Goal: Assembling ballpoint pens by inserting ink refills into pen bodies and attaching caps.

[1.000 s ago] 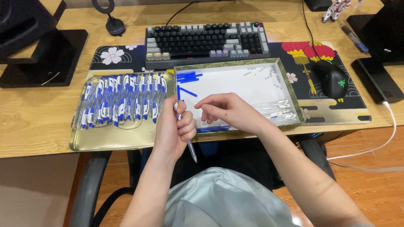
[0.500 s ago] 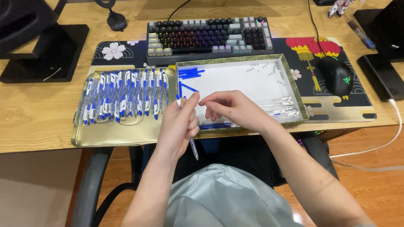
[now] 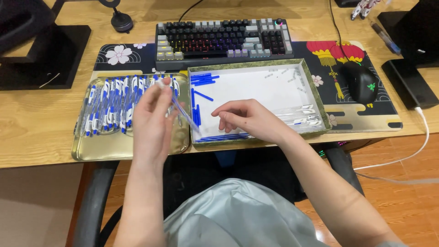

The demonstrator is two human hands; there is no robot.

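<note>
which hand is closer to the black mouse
Right. The right hand is inside the white box, left of the black mouse. The left hand is farther left, over the metal tray.

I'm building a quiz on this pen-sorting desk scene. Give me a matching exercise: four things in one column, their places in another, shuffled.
Things:
1. left hand
2. right hand
3. assembled pens
4. computer mouse

Places:
A. on the desk mat, right of the box
B. in the white-lined box
C. lying in rows on the metal tray
D. above the tray, holding a pen

Pairs: 1-D, 2-B, 3-C, 4-A
</note>
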